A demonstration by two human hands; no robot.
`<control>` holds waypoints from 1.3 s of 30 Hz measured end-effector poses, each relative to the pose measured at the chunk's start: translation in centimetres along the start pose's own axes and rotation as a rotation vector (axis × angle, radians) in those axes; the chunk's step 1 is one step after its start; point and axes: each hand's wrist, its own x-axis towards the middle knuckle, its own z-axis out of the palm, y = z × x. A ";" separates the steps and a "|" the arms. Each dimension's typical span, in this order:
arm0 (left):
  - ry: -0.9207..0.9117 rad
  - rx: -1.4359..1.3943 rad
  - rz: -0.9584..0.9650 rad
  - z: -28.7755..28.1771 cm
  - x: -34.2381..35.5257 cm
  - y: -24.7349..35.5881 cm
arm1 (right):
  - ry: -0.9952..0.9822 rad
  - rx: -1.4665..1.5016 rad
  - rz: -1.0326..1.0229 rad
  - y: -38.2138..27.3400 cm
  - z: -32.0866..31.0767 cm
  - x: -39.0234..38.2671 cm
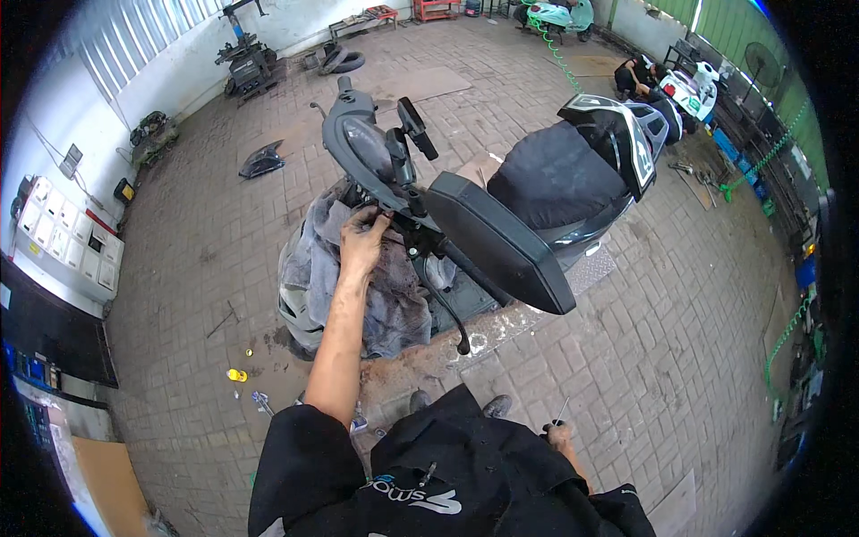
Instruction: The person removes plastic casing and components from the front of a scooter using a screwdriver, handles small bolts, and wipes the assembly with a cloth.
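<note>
A dark motor scooter stands in front of me, with the grey-black handlebar cover (362,148) near the middle of the view. My left hand (361,242) reaches up to the underside of this cover, its fingers curled at the lower edge and the tips partly hidden. Low at the right, beside my body, my right hand (559,436) is closed around a screwdriver (563,411) with a thin shaft pointing up and away. Grey cloths (394,309) drape over the scooter's front below my left hand. A large black mirror (501,242) sticks out toward me, right of the left hand.
The black seat (559,174) lies beyond the mirror. On the paving at left are a yellow bottle (236,375), some tools (261,402) and a dark body panel (262,160). Another person (633,77) crouches by a white scooter (691,92) at far right. Wall boxes (67,237) hang at left.
</note>
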 end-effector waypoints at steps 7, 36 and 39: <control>0.022 0.169 0.081 -0.2 0.0 1.8 | -0.011 0.071 -0.004 -0.2 0.4 0.2; 0.100 0.537 0.309 -0.5 0.5 0.5 | 0.036 0.011 -0.016 0.9 -0.3 1.6; 0.032 0.523 0.317 -0.2 0.4 1.1 | 0.049 0.027 -0.009 1.0 -0.5 1.7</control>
